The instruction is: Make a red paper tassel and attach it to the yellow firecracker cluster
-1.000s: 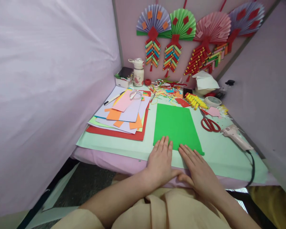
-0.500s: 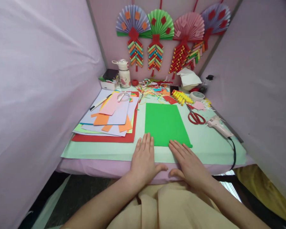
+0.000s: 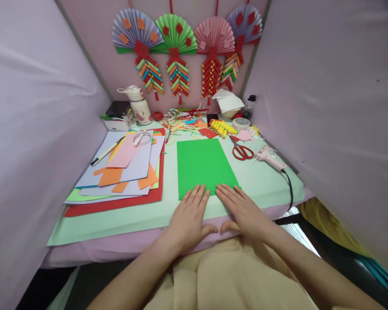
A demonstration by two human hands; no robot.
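A green paper sheet (image 3: 203,165) lies flat in the middle of the table (image 3: 116,217). Its near edge is under the fingertips of both hands. My left hand (image 3: 189,217) rests palm down at the left part of that edge, fingers stretched out, thumb pointing right. On the right part of the edge lies my right hand (image 3: 242,211), also flat with fingers extended and thumb pointing left. The two thumbs are close together but apart. Neither hand grips anything.
Stacked coloured papers (image 3: 132,159) with a pen (image 3: 107,151) lie left. Red-handled scissors (image 3: 242,151) and a glue gun (image 3: 270,159) are right. Behind are paper scraps (image 3: 187,122), a bottle (image 3: 140,107) and tape (image 3: 241,124). Paper fans (image 3: 176,32) hang on the back wall.
The camera view has turned right, so the table items appear further left. My left hand's fingertips now overlap the green sheet's near edge, and my two hands are closer together.
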